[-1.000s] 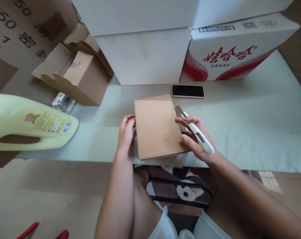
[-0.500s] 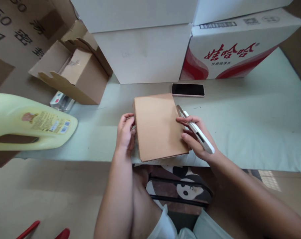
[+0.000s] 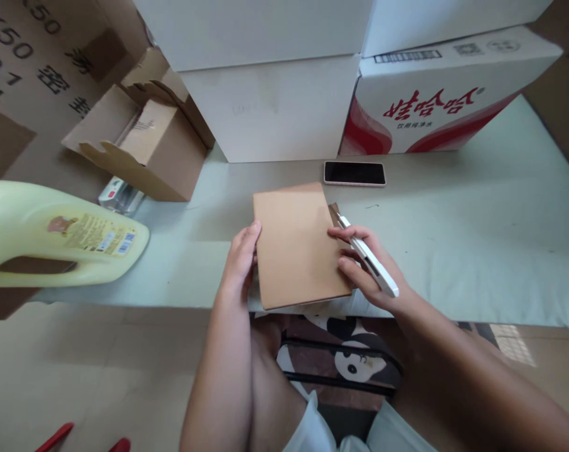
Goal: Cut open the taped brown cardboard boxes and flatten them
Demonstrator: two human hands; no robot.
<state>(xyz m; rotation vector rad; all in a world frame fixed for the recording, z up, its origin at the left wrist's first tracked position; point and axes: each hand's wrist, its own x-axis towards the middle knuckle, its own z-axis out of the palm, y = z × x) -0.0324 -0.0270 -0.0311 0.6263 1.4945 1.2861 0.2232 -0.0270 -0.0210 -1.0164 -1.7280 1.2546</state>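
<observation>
A small brown cardboard box (image 3: 303, 248) stands at the front of the table, its plain top facing me. My left hand (image 3: 241, 257) grips its left side, thumb on the upper edge and the other fingers mostly hidden behind the side. At the box's right side is my right hand (image 3: 371, 267), with a white utility knife (image 3: 369, 256) held between the fingers and pointing away from me. Fingertips of that hand touch the box's right edge. A brown flap sticks out near the knife's tip; whether the blade is out I cannot make out.
A phone (image 3: 354, 174) lies behind the box, before white cartons (image 3: 284, 107) and a red-and-white carton (image 3: 416, 113). To the left are an open cardboard box (image 3: 171, 150), a small clear package (image 3: 119, 196) and a yellow jug (image 3: 100, 251). Pale cloth covers the table (image 3: 477, 251).
My left thumb has moved up onto the box's left edge. The box and my right hand with the utility knife have shifted slightly left. The camera view has tilted a little.
</observation>
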